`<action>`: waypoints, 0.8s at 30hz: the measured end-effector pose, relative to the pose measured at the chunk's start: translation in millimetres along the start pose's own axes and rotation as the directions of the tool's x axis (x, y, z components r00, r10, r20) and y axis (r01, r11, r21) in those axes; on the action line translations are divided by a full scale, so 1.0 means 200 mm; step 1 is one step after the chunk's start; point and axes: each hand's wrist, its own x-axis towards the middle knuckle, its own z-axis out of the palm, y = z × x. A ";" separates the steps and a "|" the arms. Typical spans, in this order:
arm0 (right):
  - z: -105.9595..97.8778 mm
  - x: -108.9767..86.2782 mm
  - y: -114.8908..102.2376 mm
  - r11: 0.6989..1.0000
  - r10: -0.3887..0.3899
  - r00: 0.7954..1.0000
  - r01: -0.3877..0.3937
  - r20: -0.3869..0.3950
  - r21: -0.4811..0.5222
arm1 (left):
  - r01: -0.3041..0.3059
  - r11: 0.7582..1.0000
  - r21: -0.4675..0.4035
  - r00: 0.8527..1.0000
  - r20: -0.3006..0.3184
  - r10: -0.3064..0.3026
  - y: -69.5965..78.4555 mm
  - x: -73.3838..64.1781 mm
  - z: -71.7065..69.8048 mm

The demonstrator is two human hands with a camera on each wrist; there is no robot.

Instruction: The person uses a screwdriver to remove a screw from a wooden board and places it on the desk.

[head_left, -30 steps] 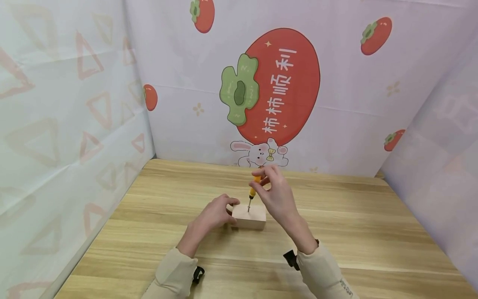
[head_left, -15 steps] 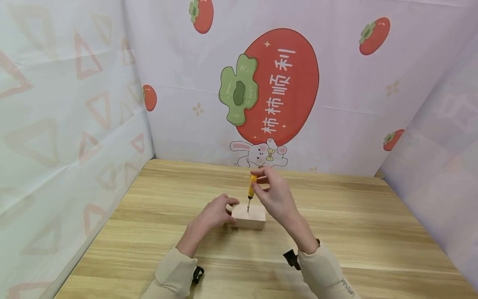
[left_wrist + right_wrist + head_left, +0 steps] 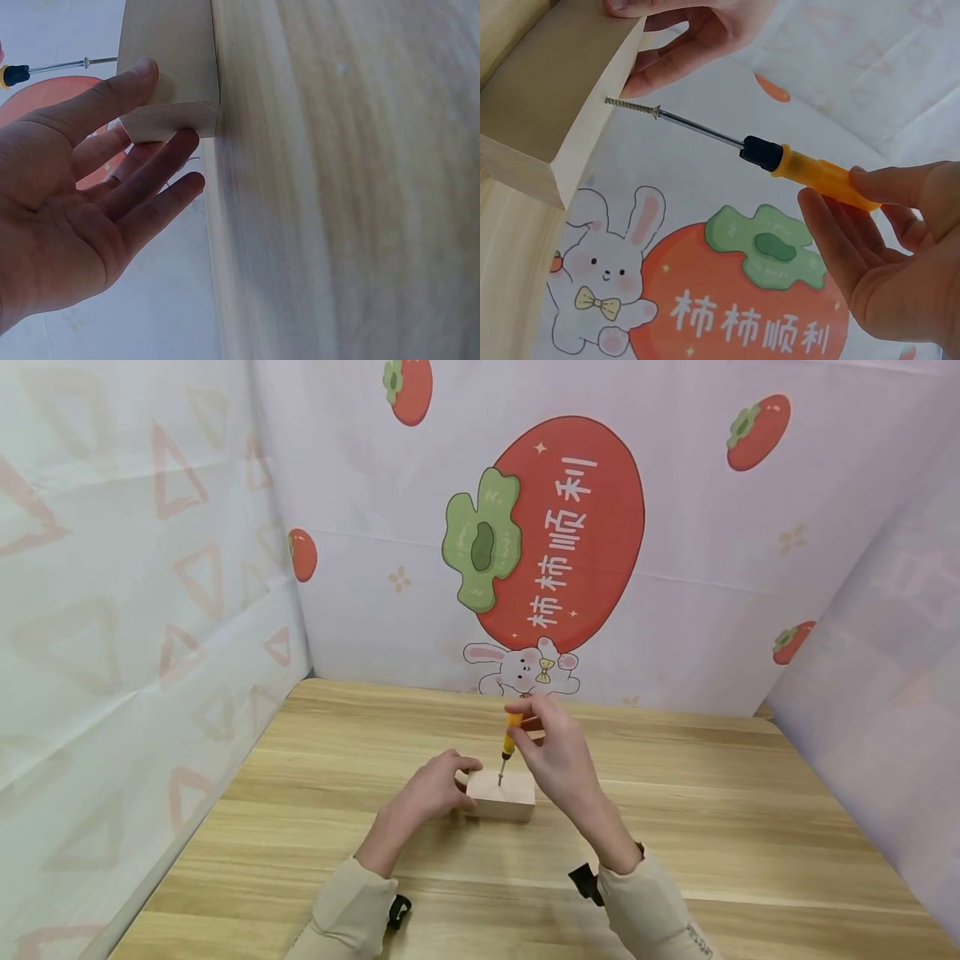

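A pale wooden block (image 3: pixel 504 808) lies on the table. My left hand (image 3: pixel 433 787) grips its left end, with the thumb on the near side and fingers at the end and far side. A screw (image 3: pixel 634 106) stands out of the block's top face, most of its thread showing. The tip of a yellow-handled screwdriver (image 3: pixel 821 178) sits at the screw head, its shaft nearly in line with the screw. At the handle's upper end my right hand (image 3: pixel 557 745) pinches it between thumb and fingers. The left wrist view shows the left thumb on the block's side.
The wood-grain table (image 3: pixel 712 835) extends around the block. Printed cloth walls close off the back (image 3: pixel 360 602) and both sides. A black strap (image 3: pixel 587 883) hangs at the right cuff and another (image 3: pixel 399 912) at the left.
The screwdriver handle has tilted slightly, first leftward, then a little back to the right, with the right fingers shifting on it. Block and left hand stay put.
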 end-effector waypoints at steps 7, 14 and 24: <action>0.00 0.00 0.00 0.999 0.004 1.000 -0.005 0.026 0.033 | 0.007 1.000 0.008 1.000 0.004 -0.007 0.00 0.00 0.00; 0.00 0.00 0.01 1.000 0.024 0.999 -0.024 -0.030 0.019 | 0.004 1.000 0.016 1.000 -0.001 -0.004 0.00 0.00 0.01; -0.02 0.00 0.02 0.998 -0.013 0.999 0.016 -0.036 0.068 | -0.004 1.000 0.011 1.000 -0.005 0.004 0.00 0.01 0.01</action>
